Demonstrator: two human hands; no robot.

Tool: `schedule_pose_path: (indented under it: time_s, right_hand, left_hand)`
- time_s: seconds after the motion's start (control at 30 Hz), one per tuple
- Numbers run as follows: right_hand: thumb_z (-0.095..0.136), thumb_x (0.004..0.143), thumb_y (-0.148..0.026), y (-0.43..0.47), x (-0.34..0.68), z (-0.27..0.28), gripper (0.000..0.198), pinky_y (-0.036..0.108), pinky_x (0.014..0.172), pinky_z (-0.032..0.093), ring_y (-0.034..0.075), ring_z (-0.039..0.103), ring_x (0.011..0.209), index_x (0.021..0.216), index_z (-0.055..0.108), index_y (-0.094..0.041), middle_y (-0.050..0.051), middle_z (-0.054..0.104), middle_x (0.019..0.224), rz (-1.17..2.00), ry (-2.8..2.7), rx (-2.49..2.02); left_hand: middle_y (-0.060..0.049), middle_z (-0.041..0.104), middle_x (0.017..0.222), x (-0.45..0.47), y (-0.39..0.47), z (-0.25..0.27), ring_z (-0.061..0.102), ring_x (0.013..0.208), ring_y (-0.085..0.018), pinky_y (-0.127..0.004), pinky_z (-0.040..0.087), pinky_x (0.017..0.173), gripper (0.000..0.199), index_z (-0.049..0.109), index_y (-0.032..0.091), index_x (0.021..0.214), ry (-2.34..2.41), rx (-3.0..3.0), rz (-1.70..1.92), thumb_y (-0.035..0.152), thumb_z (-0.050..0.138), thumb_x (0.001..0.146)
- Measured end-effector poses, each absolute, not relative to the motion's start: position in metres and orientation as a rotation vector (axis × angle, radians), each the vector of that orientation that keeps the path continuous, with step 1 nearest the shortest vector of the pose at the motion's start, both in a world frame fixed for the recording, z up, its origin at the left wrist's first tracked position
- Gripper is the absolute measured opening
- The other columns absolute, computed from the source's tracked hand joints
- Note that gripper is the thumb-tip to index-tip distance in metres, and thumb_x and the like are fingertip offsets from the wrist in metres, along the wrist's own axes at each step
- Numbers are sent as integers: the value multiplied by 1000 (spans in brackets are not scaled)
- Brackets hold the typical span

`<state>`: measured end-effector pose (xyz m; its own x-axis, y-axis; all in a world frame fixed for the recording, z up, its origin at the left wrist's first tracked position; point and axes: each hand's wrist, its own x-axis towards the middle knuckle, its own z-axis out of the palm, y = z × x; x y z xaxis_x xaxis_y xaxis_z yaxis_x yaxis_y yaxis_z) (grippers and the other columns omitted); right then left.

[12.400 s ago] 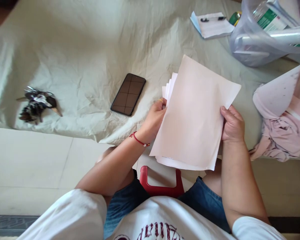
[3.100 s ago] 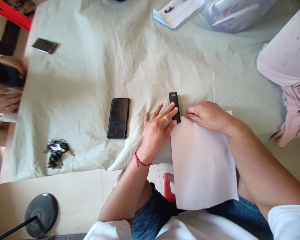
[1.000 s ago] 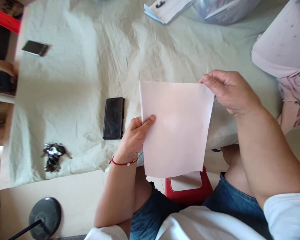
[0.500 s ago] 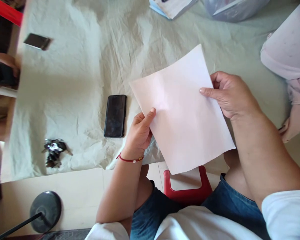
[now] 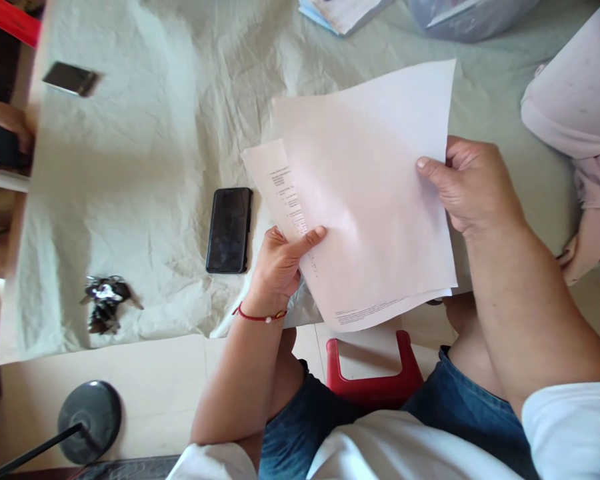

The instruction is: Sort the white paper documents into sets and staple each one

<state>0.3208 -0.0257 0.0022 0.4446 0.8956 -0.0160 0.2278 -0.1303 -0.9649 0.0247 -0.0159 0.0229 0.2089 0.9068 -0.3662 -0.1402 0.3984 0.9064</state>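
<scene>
Two or more sheets of paper are held over the table's front edge. The upper sheet [image 5: 375, 180] is blank on most of its face, with small print along the bottom. A printed sheet [image 5: 267, 173] shows from under it at the left. My left hand [image 5: 283, 267] pinches the papers at their left side, thumb on top. My right hand [image 5: 473, 187] grips the upper sheet's right edge between thumb and fingers. A black phone [image 5: 229, 230] lies on the table left of my left hand.
A greenish cloth [image 5: 130, 173] covers the table. On it lie a bunch of keys [image 5: 107, 303], another phone [image 5: 71, 79], papers [image 5: 347, 13] and a plastic bag [image 5: 473, 20]. Pale fabric [image 5: 580, 87] sits at right. Another person's hand [image 5: 7, 123] shows far left. A red stool [image 5: 375, 387] stands below.
The upper sheet has slid and turned up and to the right with my right hand. A printed sheet beneath is now uncovered at the left. My left hand has barely moved.
</scene>
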Motion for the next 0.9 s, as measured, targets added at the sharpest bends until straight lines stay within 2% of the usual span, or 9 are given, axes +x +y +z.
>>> schedule_pose_path:
  time_s: [0.13, 0.3, 0.4, 0.5, 0.57, 0.67, 0.73, 0.8, 0.9]
  right_hand:
    - [75, 91, -18, -27, 318, 8, 9, 35, 93, 61, 16, 73, 83, 90, 83, -21, -4, 77, 88, 724, -1008, -1650]
    - [71, 89, -15, -25, 320, 8, 10, 37, 96, 62, 17, 73, 85, 83, 77, -20, -3, 76, 87, 640, -1014, -1633]
    - [68, 86, -11, -21, 322, 8, 13, 35, 92, 63, 16, 72, 82, 77, 72, -21, -4, 71, 79, 576, -936, -1573]
    - [68, 85, -8, -17, 326, 9, 16, 32, 87, 63, 14, 73, 80, 80, 74, -21, -5, 74, 80, 525, -850, -1532]
    - [68, 84, -5, -15, 329, 10, 21, 34, 90, 64, 15, 77, 86, 87, 81, -21, -3, 81, 89, 473, -817, -1508]
    - [68, 86, -4, -12, 335, 12, 29, 41, 99, 66, 20, 83, 102, 101, 87, -21, -1, 87, 106, 397, -766, -1515]
    - [70, 87, -5, -12, 337, 16, 28, 46, 106, 67, 23, 84, 111, 103, 88, -21, 0, 88, 112, 391, -706, -1521]
    - [71, 83, -5, -12, 337, 21, 29, 46, 110, 68, 25, 85, 114, 99, 88, -21, 1, 89, 112, 416, -606, -1472]
    - [68, 69, -4, -13, 334, 27, 34, 45, 113, 67, 25, 86, 110, 92, 88, -20, 0, 89, 102, 460, -497, -1309]
  left_hand:
    - [-13, 92, 114, 26, -15, 20, 88, 118, -37, -42, 75, 104, 51, 90, 19, 107, 1134, 849, 967, 56, 106, 75]
    - [-12, 93, 113, 30, -12, 17, 87, 123, -39, -45, 74, 108, 49, 90, 19, 106, 1126, 805, 992, 55, 104, 77]
    - [-11, 93, 118, 30, -12, 15, 85, 131, -37, -44, 72, 112, 49, 90, 21, 108, 1128, 822, 1004, 58, 103, 79]
    - [-11, 92, 123, 29, -13, 12, 81, 139, -35, -43, 70, 116, 50, 91, 22, 109, 1139, 855, 1019, 63, 100, 83]
    - [-11, 92, 123, 28, -13, 11, 80, 141, -35, -42, 69, 117, 52, 91, 22, 108, 1144, 872, 1015, 67, 98, 83]
    - [-10, 93, 115, 28, -12, 9, 82, 136, -35, -39, 70, 112, 54, 90, 22, 103, 1154, 891, 1005, 67, 103, 76]
    - [-8, 93, 107, 29, -11, 9, 84, 130, -35, -37, 72, 106, 52, 89, 23, 97, 1166, 894, 1001, 64, 106, 71]
    - [-8, 92, 99, 30, -11, 11, 87, 123, -35, -37, 74, 100, 51, 86, 22, 90, 1177, 882, 987, 64, 107, 70]
    - [-10, 89, 91, 30, -12, 14, 88, 114, -36, -40, 75, 94, 52, 82, 21, 85, 1170, 865, 931, 66, 106, 72]
